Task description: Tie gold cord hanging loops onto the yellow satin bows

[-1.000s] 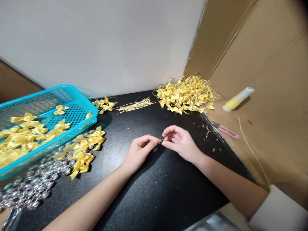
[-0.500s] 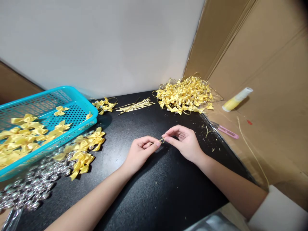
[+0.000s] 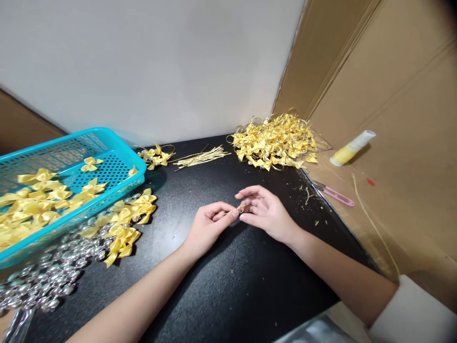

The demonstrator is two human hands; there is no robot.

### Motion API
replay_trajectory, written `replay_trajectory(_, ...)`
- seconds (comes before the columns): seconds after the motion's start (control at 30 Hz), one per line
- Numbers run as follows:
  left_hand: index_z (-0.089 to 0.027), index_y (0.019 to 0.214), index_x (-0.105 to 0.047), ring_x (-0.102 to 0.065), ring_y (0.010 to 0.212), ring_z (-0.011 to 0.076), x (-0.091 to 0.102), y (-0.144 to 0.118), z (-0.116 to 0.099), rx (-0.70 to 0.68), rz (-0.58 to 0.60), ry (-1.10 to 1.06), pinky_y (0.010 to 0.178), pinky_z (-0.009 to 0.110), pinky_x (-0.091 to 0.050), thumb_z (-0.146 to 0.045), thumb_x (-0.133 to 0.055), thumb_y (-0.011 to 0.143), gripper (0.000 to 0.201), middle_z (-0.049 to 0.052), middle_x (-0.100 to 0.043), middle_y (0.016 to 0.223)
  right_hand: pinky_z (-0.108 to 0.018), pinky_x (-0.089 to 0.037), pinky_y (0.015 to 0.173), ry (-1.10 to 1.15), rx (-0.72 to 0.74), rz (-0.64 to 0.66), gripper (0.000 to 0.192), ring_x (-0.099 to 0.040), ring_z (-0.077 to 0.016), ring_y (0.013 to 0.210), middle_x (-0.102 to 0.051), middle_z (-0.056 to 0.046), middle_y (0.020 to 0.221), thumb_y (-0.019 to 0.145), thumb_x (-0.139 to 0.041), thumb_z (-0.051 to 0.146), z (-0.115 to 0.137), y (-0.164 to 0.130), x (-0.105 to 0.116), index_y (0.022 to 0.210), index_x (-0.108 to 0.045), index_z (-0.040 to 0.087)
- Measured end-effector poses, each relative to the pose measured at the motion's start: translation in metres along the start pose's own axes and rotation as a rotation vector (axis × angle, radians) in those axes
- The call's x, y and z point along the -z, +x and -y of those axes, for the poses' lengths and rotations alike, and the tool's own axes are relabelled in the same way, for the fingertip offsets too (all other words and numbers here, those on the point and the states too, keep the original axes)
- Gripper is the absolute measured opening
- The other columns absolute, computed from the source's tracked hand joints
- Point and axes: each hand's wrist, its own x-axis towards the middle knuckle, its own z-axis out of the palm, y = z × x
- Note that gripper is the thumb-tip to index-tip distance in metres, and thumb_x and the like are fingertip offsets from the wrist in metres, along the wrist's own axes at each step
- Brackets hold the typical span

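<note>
My left hand (image 3: 208, 225) and my right hand (image 3: 266, 213) meet over the middle of the black table (image 3: 221, 286). Between their fingertips they pinch a thin gold cord (image 3: 238, 210) bent into a small loop. My left thumb and forefinger grip one end; my right fingers hold the loop, with the upper fingers spread. A bundle of loose gold cords (image 3: 202, 156) lies farther back on the table.
A turquoise basket (image 3: 67, 181) with yellow ribbon bows rests at the left, more bows (image 3: 121, 226) and silver beads (image 3: 50, 276) below it. A big pile of finished bows (image 3: 274, 140) sits at the back right. Pink snips (image 3: 335, 194) and a glue tube (image 3: 352, 147) lie on cardboard at the right.
My right fingers have shifted slightly left and spread around the cord loop. My left hand has hardly moved.
</note>
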Motion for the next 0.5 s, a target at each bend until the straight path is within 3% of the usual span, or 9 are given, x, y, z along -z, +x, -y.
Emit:
replay_trajectory(0.17, -0.013, 0.071, -0.068, -0.023, 0.050, 0.0069, 0.0008, -0.0008, -0.0018, -0.025, -0.002, 0.046, 0.050, 0.021, -0.022, -0.042, -0.070, 0.074, 0.029, -0.009, -0.026, 0.051, -0.025, -0.052, 0.071, 0.163, -0.118, -0.062, 0.034, -0.057, -0.0086, 0.072, -0.063, 0.000, 0.096, 0.064, -0.077, 0.013, -0.0012, 0.0036, 0.0012, 0.093, -0.062, 0.023)
replay_trajectory(0.37, -0.014, 0.072, -0.069, -0.037, 0.054, 0.0096, 0.0016, -0.0011, -0.0023, -0.005, -0.031, 0.092, 0.052, 0.022, -0.028, -0.042, -0.065, 0.076, 0.029, -0.002, -0.049, 0.056, -0.023, -0.050, 0.071, 0.265, -0.157, -0.067, 0.034, -0.054, -0.0082, 0.072, -0.061, 0.001, 0.092, 0.061, -0.078, 0.011, 0.0009, 0.0054, 0.0026, 0.089, -0.063, 0.023)
replay_trajectory(0.5, -0.014, 0.071, -0.069, -0.037, 0.053, 0.0094, 0.0017, -0.0009, -0.0009, 0.018, -0.039, 0.107, 0.052, 0.022, -0.029, -0.043, -0.065, 0.075, 0.030, -0.001, -0.052, 0.056, -0.023, -0.050, 0.072, 0.265, -0.146, -0.087, 0.032, -0.055, -0.0078, 0.072, -0.062, 0.002, 0.088, 0.060, -0.079, 0.011, 0.0011, 0.0057, 0.0032, 0.086, -0.064, 0.022)
